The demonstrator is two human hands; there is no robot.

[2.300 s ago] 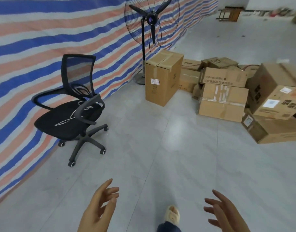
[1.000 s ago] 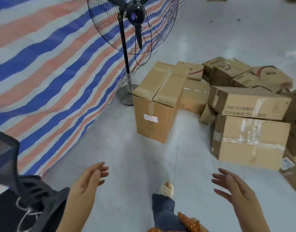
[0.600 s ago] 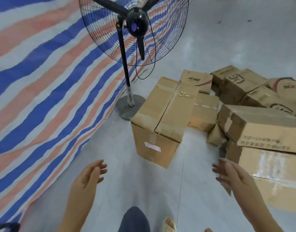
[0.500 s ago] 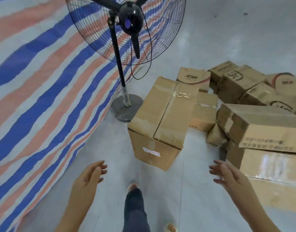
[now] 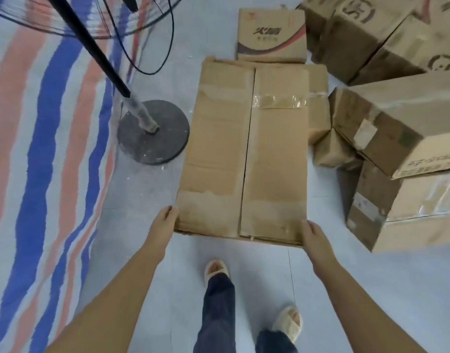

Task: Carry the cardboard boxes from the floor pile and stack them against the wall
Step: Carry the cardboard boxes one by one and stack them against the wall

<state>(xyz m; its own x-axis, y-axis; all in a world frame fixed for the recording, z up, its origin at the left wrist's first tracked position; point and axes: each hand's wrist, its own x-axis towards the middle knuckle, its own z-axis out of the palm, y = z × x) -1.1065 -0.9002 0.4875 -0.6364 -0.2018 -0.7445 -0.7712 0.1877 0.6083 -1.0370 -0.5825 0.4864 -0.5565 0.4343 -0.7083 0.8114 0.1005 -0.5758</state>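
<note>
A tall brown cardboard box (image 5: pixel 246 154) stands upright on the floor right in front of me, its taped top flaps facing up. My left hand (image 5: pixel 164 221) presses against its near left side and my right hand (image 5: pixel 314 236) against its near right side. The fingers of both hands point down along the sides and are mostly hidden below the top edge. More cardboard boxes lie in a pile to the right: a tilted one (image 5: pixel 386 123) resting on a taped one (image 5: pixel 422 215), and a printed one (image 5: pixel 271 36) behind the tall box.
A standing fan's round base (image 5: pixel 152 133) and black pole (image 5: pixel 96 49) sit just left of the box, with a loose cable. The striped tarp wall (image 5: pixel 40 149) runs along the left. My feet (image 5: pixel 216 268) stand on grey tiles just before the box.
I have walked up to the tall box and bent over it. Both hands, which hung free in the air before, now press on its two sides.
</note>
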